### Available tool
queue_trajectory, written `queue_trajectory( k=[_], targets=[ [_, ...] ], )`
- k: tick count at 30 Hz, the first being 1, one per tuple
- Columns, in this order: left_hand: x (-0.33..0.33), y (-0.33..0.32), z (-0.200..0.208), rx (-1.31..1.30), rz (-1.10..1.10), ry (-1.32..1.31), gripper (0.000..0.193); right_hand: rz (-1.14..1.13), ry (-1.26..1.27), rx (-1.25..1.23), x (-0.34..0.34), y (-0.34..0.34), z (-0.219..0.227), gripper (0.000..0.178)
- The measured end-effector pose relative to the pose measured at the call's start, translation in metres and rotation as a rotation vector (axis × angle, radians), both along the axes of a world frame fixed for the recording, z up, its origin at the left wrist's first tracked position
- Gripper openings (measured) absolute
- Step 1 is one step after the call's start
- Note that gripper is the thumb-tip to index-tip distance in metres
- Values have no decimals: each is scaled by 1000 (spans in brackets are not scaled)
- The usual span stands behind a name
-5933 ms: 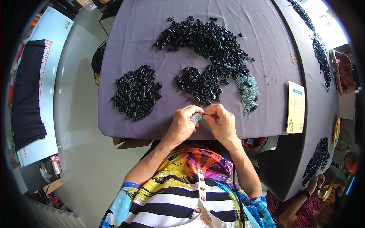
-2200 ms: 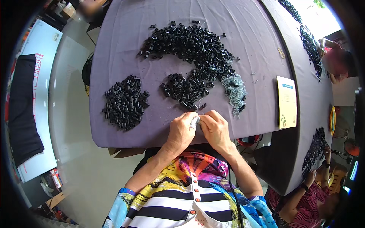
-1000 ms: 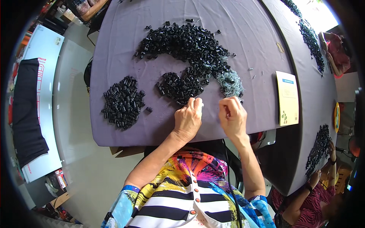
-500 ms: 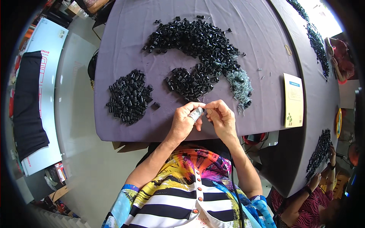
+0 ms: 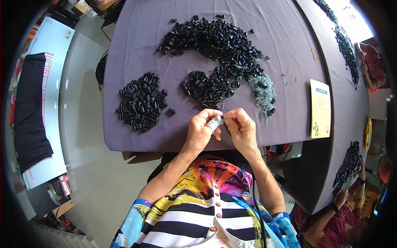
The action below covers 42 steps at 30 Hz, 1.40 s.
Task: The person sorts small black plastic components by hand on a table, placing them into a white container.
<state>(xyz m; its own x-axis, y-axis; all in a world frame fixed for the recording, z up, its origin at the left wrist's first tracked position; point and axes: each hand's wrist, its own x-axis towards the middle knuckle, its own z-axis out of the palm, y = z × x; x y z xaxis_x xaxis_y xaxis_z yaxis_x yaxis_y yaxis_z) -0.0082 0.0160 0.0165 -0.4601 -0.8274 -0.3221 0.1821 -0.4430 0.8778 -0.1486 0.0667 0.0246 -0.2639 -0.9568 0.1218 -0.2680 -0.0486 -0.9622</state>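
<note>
At the near edge of the cloth-covered table, my left hand point(image 5: 199, 130) pinches a small black cylindrical piece point(image 5: 222, 117); its thumb is wrapped in grey tape. My right hand point(image 5: 241, 130) meets it fingertip to fingertip, thumb and forefinger pressed together at the same piece. Whether something else sits between the right fingers is hidden. Just beyond my hands lies a heap of black hollow cylinders point(image 5: 209, 89), joined to a larger curved heap point(image 5: 206, 37). To its right is a pile of thin clear pins point(image 5: 264, 93). A separate heap of black cylinders point(image 5: 142, 103) lies on the left.
A yellow booklet point(image 5: 320, 109) lies at the table's right edge, with a rubber band point(image 5: 315, 54) beyond it. On the adjoining table are more black heaps point(image 5: 347, 167), where another person's hands point(image 5: 362, 168) work. A white box with black cloth point(image 5: 29, 111) stands far left.
My hands stay joined at almost the same spot, with the fingertips shifted slightly around the black piece. The view has tilted a little; the heaps look unchanged.
</note>
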Motion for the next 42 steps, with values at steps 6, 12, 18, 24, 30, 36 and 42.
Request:
queue_trajectory(
  k=[6,12,18,24,30,36,42],
  targets=[
    [6,4,-5,-79,-55,-93,15,27,17,41,1,5,-3,14],
    [15,3,-2,-10,-70,-59,13,44,-269,118,7,5,-10,16],
    [27,4,-7,20,87,-8,15,39,-25,117,17,-10,8,16],
    [45,-5,-11,65,184,72,14,27,572,-139,23,-32,1,14],
    [43,-5,-12,102,233,101,14,51,861,-108,35,-52,-1,13],
    [40,-7,-13,104,242,114,15,160,1018,-63,40,-58,5,26],
    [42,-7,-13,148,264,163,15,244,1010,-211,34,-63,2,31]
  ],
)
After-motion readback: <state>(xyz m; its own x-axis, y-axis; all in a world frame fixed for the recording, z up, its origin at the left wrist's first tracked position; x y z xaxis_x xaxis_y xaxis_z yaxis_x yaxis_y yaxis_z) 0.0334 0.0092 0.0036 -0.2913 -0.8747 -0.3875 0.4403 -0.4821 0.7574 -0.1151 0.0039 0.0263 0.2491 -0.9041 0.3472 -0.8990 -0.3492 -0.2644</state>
